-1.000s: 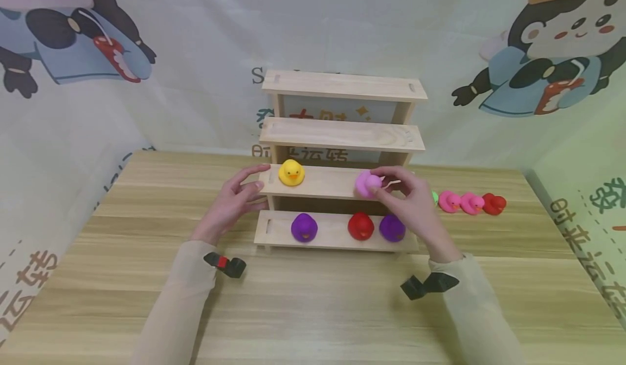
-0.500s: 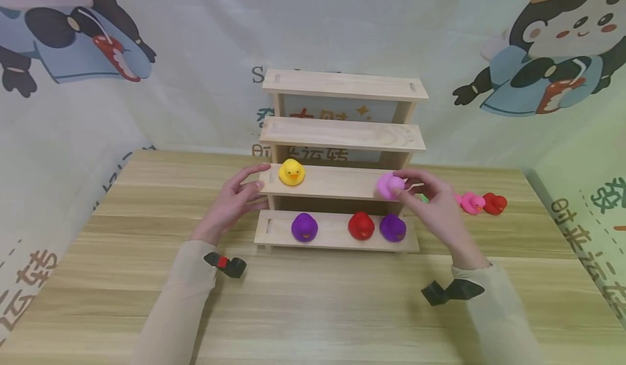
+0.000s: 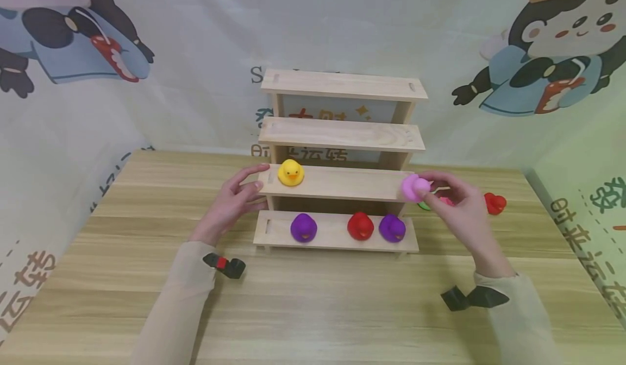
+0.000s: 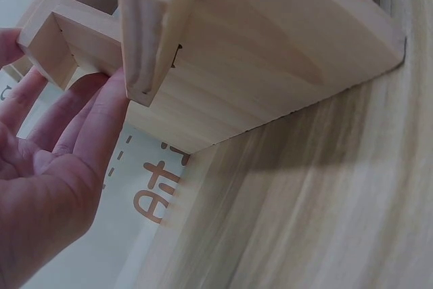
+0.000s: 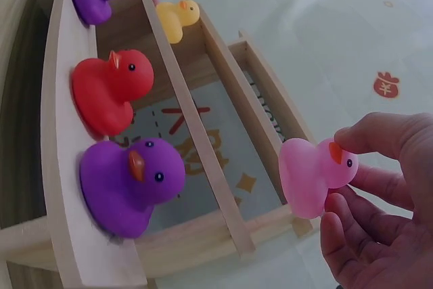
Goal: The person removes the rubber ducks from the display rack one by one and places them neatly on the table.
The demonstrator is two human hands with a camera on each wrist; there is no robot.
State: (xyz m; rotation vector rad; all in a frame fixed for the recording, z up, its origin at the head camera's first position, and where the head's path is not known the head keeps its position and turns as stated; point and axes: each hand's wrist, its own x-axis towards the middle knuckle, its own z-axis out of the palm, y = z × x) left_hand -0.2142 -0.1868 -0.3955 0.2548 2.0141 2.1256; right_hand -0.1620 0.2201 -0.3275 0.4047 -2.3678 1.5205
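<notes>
Pinches the light pink duck (image 3: 412,187) between thumb and fingers of the right hand (image 3: 462,205), in the air at the right end of the second tier from the bottom (image 3: 337,182) of the wooden stand (image 3: 342,85). With the left hand (image 3: 230,205), grips that tier's left end, with thumb and fingers on either side. Over the last second, has carried the pink duck rightward along the tier, while keeping the left hand in place. Means, by judgement, a duck leaving that tier and not yet set down. On the same tier, toward the left: a yellow duck (image 3: 290,172). On the bottom tier (image 3: 274,234): a left purple duck (image 3: 304,228), then a red duck (image 3: 360,226) just beside a right purple duck (image 3: 392,228). Behind the right hand, on the table (image 3: 332,305): a partly hidden green thing (image 3: 424,206) and another red duck (image 3: 495,203).
</notes>
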